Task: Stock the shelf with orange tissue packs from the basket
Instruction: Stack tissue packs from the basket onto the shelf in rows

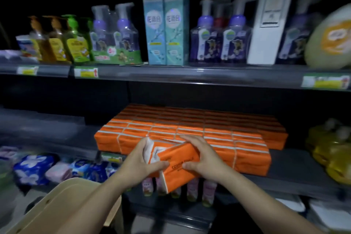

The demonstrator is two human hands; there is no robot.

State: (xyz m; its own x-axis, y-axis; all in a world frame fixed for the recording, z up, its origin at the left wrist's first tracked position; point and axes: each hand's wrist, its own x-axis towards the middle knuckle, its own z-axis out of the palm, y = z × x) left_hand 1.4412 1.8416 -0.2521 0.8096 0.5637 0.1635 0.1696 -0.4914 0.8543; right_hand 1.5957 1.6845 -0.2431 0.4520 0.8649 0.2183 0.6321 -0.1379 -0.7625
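An orange tissue pack point(177, 159) with white ends is held tilted in front of the middle shelf. My left hand point(141, 159) grips its left end and my right hand point(201, 157) grips its right side. Behind it, several orange tissue packs point(190, 131) lie in tight rows on the middle shelf point(296, 161). The beige basket point(62, 207) hangs at the lower left, under my left forearm; its contents are hidden.
The upper shelf point(190, 74) carries soap pump bottles point(117, 34), two teal boxes point(165, 28) and a white box point(266, 24). Yellow bottles point(330, 154) stand right of the orange packs. Blue and pink packs point(38, 167) sit lower left, small pink bottles point(191, 190) below.
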